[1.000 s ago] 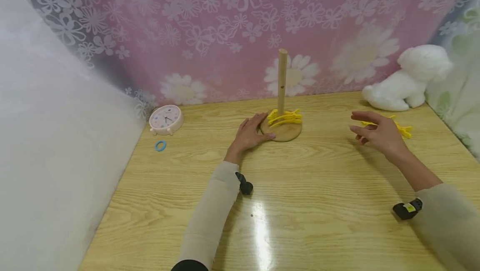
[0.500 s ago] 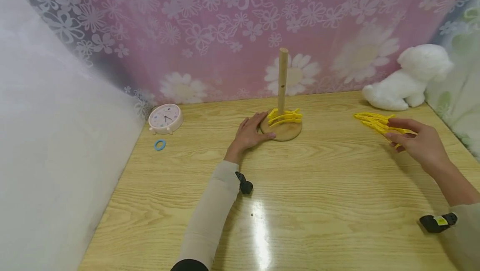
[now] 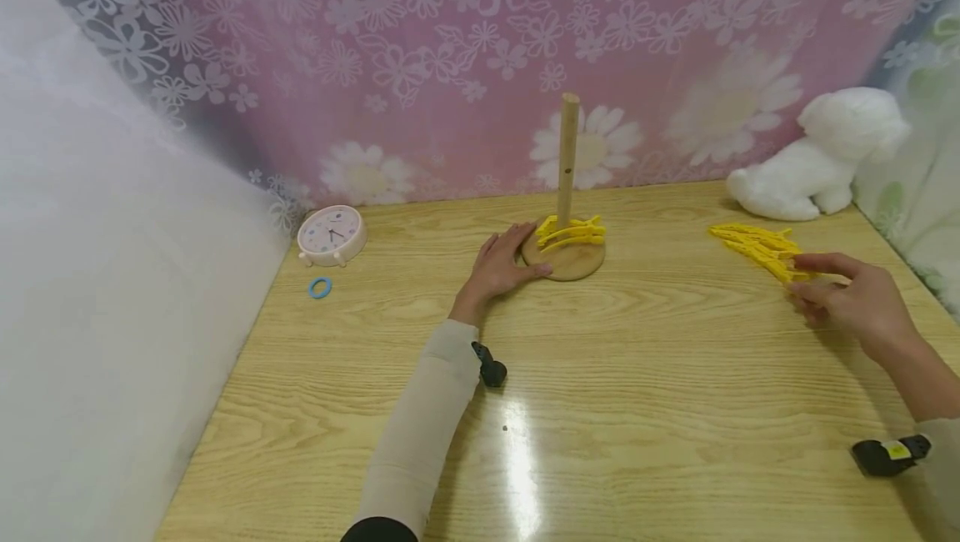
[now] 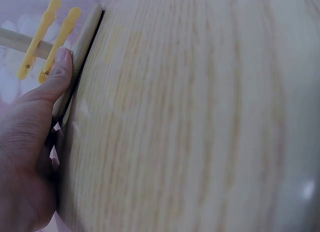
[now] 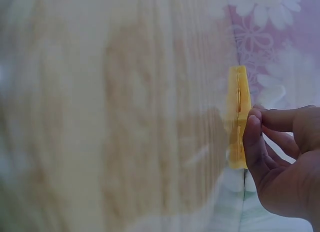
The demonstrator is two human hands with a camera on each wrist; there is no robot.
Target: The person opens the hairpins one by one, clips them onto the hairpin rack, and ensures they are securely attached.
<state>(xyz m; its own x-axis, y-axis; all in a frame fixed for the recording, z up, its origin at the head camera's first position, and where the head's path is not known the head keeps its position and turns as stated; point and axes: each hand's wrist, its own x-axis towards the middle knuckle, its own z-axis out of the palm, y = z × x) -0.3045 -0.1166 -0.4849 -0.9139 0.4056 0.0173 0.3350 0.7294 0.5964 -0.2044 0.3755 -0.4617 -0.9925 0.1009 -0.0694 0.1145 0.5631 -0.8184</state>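
A wooden stand (image 3: 567,163) with an upright rod and round base rises behind the table's middle. My left hand (image 3: 501,263) holds the base's left rim; its thumb (image 4: 61,71) lies along the edge in the left wrist view. Curved yellow plastic clips (image 3: 573,233) sit low around the rod. To the right, a fan of several more yellow clips (image 3: 750,243) lies on the table. My right hand (image 3: 862,300) pinches the near right end of one between thumb and index finger. In the right wrist view a yellow clip (image 5: 239,91) shows right at those fingertips.
A pink alarm clock (image 3: 332,235) stands at the back left, with a blue ring (image 3: 320,288) in front of it. A white plush dog (image 3: 821,158) sits at the back right. Behind the table (image 3: 637,409) hangs a flowered pink curtain (image 3: 450,50).
My right hand has moved right and a little toward me, uncovering the yellow clips it hid before, and its fingers have closed at their right end. The left hand has stayed on the base.
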